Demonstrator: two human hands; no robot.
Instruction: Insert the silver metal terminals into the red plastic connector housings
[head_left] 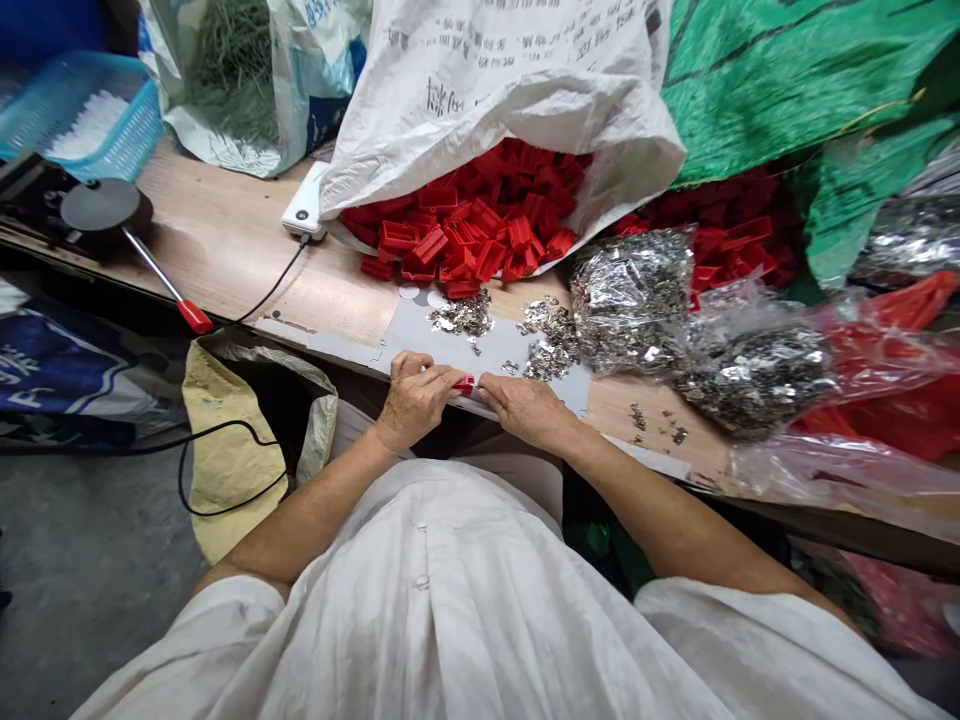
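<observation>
My left hand [417,400] is closed around a small red plastic housing [466,383] at the table's front edge. Its end sticks out past the fingertips towards the right. Just right of it, my right hand [529,405] has its thumb and fingers pinched together near the housing; whatever is between them is too small or hidden to name. Behind the hands lies a grey sheet [495,340] on the tabletop. Small shiny metal pieces [461,314] lie loose on it, with another pile of metal clips [550,335] further right.
A white woven sack [517,60] spills red plastic housings [480,225] at the back. Plastic bags of metal pieces [634,300] stand right. At left are a lever tool with red grip [195,316], a blue basket [139,125] and an open yellowish sack [225,430] below the edge.
</observation>
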